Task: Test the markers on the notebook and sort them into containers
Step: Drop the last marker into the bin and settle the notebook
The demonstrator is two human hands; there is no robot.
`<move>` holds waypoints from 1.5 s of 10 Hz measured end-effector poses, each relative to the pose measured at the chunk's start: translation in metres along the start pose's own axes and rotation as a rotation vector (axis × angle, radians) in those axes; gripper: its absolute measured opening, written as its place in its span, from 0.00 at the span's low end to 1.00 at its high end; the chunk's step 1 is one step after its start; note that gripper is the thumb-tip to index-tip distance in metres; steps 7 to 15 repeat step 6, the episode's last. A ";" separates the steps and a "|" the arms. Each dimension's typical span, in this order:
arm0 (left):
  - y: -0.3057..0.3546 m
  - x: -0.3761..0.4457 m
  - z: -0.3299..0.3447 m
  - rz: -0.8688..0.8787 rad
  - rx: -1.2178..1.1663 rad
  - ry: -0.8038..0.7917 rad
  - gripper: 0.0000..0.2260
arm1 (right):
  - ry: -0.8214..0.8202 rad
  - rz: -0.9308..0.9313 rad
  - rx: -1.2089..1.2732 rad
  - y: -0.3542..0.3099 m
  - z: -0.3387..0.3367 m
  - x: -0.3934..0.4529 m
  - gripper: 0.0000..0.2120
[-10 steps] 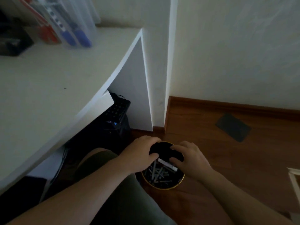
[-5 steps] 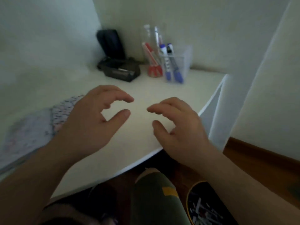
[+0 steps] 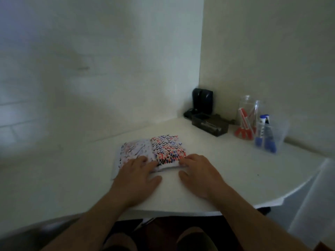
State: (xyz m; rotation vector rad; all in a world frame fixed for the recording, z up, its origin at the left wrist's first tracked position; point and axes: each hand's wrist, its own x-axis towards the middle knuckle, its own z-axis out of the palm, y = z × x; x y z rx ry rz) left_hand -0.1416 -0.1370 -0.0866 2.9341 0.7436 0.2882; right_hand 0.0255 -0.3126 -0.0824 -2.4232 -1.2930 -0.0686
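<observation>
Notebook lies open on desk; both hands, left and right, rest flat-fingered on its 6 o'clock edge, gripping nothing.

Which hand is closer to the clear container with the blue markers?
The right hand. It rests at the notebook's near right edge, with the clear container farther right and back. The left hand lies beyond it, on the notebook's left page.
</observation>
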 end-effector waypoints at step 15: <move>-0.022 0.019 0.017 0.142 0.070 0.133 0.22 | 0.020 -0.177 -0.165 -0.009 -0.014 0.002 0.25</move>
